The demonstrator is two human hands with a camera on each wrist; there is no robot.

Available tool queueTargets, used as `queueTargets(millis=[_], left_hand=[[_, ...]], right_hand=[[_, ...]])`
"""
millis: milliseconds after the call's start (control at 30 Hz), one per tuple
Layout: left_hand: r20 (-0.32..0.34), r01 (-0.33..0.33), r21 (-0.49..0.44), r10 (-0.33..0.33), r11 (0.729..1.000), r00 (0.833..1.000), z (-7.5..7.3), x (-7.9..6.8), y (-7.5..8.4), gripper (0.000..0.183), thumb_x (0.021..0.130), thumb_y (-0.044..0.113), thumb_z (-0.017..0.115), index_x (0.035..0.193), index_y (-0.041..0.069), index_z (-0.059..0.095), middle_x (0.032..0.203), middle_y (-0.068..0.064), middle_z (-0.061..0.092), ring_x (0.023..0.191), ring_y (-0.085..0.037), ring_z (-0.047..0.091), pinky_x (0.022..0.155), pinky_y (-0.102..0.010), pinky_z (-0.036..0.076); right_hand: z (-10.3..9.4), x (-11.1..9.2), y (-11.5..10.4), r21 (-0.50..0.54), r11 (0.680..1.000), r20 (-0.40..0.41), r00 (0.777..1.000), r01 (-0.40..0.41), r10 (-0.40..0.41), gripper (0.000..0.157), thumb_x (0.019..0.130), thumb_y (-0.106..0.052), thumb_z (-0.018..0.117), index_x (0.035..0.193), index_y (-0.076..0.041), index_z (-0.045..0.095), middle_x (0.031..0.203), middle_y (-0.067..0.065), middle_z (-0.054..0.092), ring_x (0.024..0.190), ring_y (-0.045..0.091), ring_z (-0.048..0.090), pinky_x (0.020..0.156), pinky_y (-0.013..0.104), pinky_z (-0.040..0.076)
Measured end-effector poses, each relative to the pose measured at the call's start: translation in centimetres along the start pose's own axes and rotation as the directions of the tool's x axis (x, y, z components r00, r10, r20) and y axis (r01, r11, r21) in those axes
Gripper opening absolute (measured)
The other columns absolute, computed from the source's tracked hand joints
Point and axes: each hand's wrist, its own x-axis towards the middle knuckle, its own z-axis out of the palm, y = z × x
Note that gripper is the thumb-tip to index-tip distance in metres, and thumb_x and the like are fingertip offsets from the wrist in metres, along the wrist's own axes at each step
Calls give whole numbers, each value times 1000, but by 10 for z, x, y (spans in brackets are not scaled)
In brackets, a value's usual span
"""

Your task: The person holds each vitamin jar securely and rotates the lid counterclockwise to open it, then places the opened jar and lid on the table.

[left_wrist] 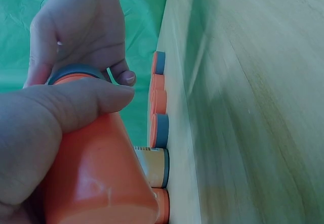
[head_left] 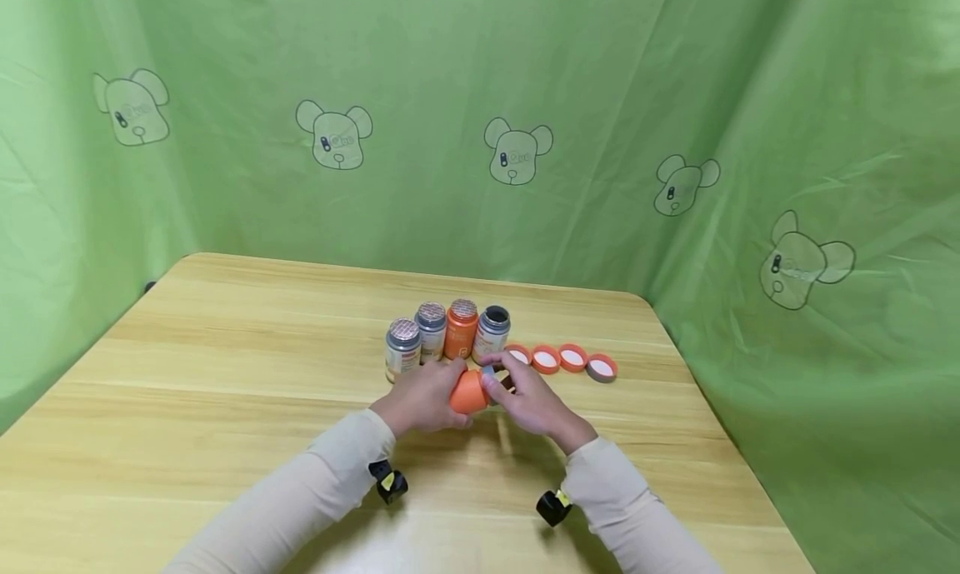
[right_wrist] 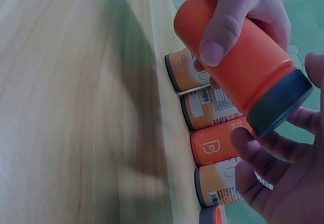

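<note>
My left hand [head_left: 426, 397] grips an orange bottle [head_left: 468, 394] around its body, thumb across its side. The bottle is tilted above the table, its dark grey cap [right_wrist: 281, 102] on and turned toward my right hand [head_left: 536, 399]. The right wrist view shows the right fingers spread loosely about the cap; whether they touch it I cannot tell. Just beyond the hands stand several uncapped bottles in a row: grey ones [head_left: 403, 349] with labels and an orange one [head_left: 460, 332]. Foil covers most mouths; the rightmost grey bottle [head_left: 492, 332] has a dark mouth.
To the right of the standing bottles, several loose caps [head_left: 573, 358] lie in a line, white insides up, the last a grey-sided cap [head_left: 602, 368]. The wooden table [head_left: 247, 341] ends at a green curtain [head_left: 420, 216] behind and at the right.
</note>
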Motion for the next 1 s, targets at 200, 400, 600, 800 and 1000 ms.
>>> queueTargets(millis=[200,400,600,800,1000], left_hand=[[-1,3,-4,-3,1000,1000,-1,0,0,59,71,36,85,116,10,55,91,0,59,76,-15,55,67,-32,47],[-3,6,0,-6,1000,1000,-1,0,-1,61,71,36,86,117,10,56,91,-1,59,77,-16,55,66,-32,47],[-4,2,16,-2,1000,1000,1,-1,-2,62,70,37,86,117,10,56,92,-2,60,79,-16,55,67,-33,47],[-2,8,-15,-8,1000,1000,0,-1,-2,60,71,36,86,116,10,56,91,-1,59,78,-16,55,67,-32,47],[3,13,-8,-13,1000,1000,0,0,-3,62,70,36,86,117,10,55,90,-1,59,79,-17,54,66,-33,47]], right_hand=[[0,1,0,-6,1000,-5,1000,-2,2,39,103,-29,47,132,-3,50,123,17,55,84,25,59,75,36,49],[-1,1,-2,-2,1000,7,1000,11,-11,38,102,-25,49,132,-2,49,123,18,54,88,29,59,75,36,49],[1,1,-1,10,1000,11,1000,11,-11,38,102,-24,49,132,-1,48,124,19,54,90,31,59,77,38,49],[2,2,-1,-6,1000,5,1000,-12,12,40,103,-29,47,131,-2,50,122,16,55,87,27,58,75,36,48],[2,3,-2,-13,1000,7,1000,-24,24,38,103,-27,47,131,-2,50,122,16,55,85,25,57,75,36,47]])
